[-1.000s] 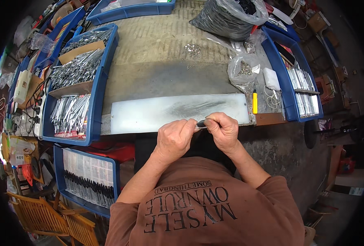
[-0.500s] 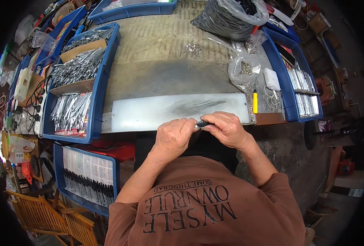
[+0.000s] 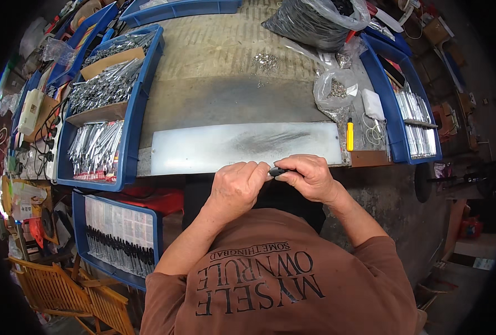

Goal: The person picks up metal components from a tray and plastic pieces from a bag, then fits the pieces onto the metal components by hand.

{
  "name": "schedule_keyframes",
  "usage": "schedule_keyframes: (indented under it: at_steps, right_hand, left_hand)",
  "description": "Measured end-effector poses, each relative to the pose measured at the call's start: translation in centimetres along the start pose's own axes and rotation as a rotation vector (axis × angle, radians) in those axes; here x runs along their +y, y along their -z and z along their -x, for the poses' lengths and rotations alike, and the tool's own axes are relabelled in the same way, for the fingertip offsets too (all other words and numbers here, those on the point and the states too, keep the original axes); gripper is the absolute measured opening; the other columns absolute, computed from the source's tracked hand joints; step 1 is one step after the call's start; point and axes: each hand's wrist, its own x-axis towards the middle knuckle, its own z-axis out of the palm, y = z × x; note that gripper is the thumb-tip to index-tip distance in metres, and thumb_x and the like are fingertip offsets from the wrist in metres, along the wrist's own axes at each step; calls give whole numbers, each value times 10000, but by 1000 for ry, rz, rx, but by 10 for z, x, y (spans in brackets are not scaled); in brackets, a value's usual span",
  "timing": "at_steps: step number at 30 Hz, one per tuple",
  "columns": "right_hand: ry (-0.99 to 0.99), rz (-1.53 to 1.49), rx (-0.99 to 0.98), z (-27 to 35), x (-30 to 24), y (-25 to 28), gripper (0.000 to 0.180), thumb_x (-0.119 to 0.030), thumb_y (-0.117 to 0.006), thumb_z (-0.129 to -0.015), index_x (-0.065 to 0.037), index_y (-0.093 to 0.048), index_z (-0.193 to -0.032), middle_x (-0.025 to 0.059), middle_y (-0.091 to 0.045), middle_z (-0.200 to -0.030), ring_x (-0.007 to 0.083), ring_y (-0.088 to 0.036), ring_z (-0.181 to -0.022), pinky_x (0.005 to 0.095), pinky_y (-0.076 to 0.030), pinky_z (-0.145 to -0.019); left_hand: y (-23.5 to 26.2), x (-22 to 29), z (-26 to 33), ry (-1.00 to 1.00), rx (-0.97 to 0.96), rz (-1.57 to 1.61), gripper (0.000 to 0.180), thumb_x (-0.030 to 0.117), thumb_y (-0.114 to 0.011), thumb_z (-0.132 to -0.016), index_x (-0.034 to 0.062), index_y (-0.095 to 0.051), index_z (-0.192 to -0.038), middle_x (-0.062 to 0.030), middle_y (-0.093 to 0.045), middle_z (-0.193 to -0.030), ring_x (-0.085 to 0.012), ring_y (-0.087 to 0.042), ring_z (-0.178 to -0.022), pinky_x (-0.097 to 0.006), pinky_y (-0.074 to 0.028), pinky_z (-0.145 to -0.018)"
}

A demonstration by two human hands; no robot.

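Close together at the front edge of the table, both my hands are closed in pinches. My right hand (image 3: 309, 177) grips a small black rounded piece (image 3: 277, 171) between thumb and forefinger. Against the other end of that piece press the fingertips of my left hand (image 3: 238, 187); a tiny pale bit shows there, too small to name. Just beyond my hands lies a long whitish board (image 3: 203, 146), smudged with dark streaks on its right half.
A yellow-handled tool (image 3: 349, 137) lies right of the board. Blue trays of metal rods stand left (image 3: 129, 128) and right (image 3: 396, 120). Small metal parts (image 3: 266, 62) are heaped farther back, near a bag of black pieces (image 3: 309, 25). A lower blue tray (image 3: 157, 240) holds black-ended rods.
The view has shifted slightly. My hands stay together at the same spot, and slightly more of the black piece shows between them.
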Motion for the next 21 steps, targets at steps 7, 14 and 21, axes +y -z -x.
schedule_keyframes:
  at_steps: [7, 14, 21]
  right_hand:
    - [95, 47, 13, -1, -1, -1, 209, -66, -663, -689, -11, -573, -870, 91, -581, -669, 258, -574, -593, 333, -459, -540]
    - [135, 136, -96, -8, -8, 6, 208, -68, -662, -688, -1, -561, -857, 95, -541, -637, 257, -535, -557, 339, -425, -514]
    - [144, 103, -57, -1, -7, -2, 198, -61, -652, -700, 10, -541, -847, 97, -528, -636, 253, -534, -565, 338, -432, -523]
  left_hand:
    - [2, -2, 4, -6, -10, 31, 154, 97, -622, -702, 38, -506, -786, -50, -450, -550, -197, -492, -458, -311, -395, -413]
    - [6, -2, 6, -4, -46, -14, 159, 141, -617, -713, 47, -504, -773, -43, -457, -557, -183, -507, -466, -302, -407, -414]
    - [9, 4, 5, 24, -59, 19, 153, 66, -631, -677, 30, -522, -777, -60, -471, -559, -209, -503, -465, -318, -395, -418]
